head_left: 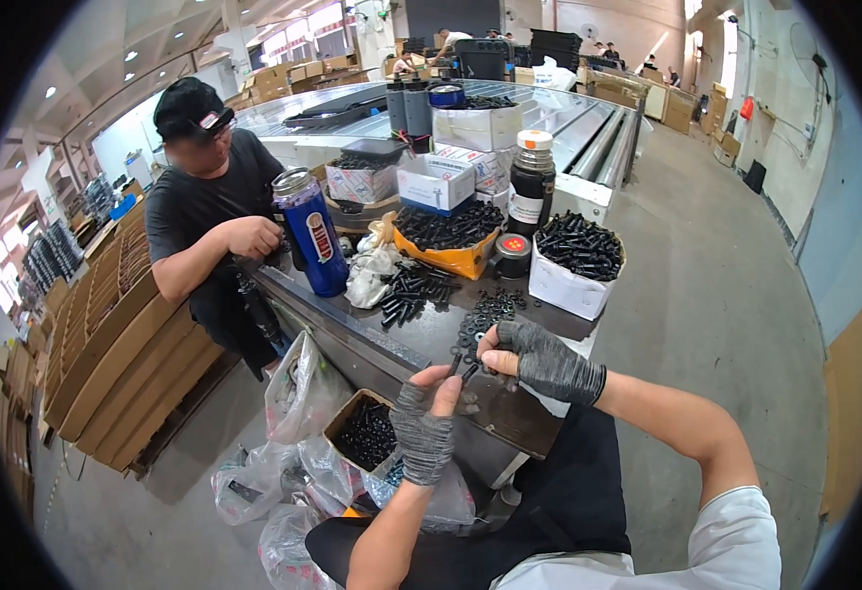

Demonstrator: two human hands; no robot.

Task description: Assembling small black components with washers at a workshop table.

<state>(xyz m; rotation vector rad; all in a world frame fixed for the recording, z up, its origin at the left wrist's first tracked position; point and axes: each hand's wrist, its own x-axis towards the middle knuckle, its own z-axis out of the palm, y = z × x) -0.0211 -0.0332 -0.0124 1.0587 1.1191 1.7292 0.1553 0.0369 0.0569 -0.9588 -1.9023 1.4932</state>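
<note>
My left hand (425, 429), in a grey fingerless glove, pinches black bolts (457, 365) between thumb and fingertips just above the table's front edge. My right hand (547, 362), gloved the same way, is closed at the fingertips close to the bolts' upper ends; what it pinches is too small to make out. Beneath and beyond the hands, small black washers (490, 307) are scattered over the dark tabletop. A loose pile of black bolts (419, 291) lies farther left. An orange-edged container (448, 264) heaped with bolts stands behind it.
A white box of bolts (571, 285) stands at the right, beside a round tin (513, 258) and a dark bottle (531, 187). A blue bottle (313, 236) stands near a co-worker (217, 197). Below the edge are a carton of black parts (364, 433) and plastic bags (303, 388).
</note>
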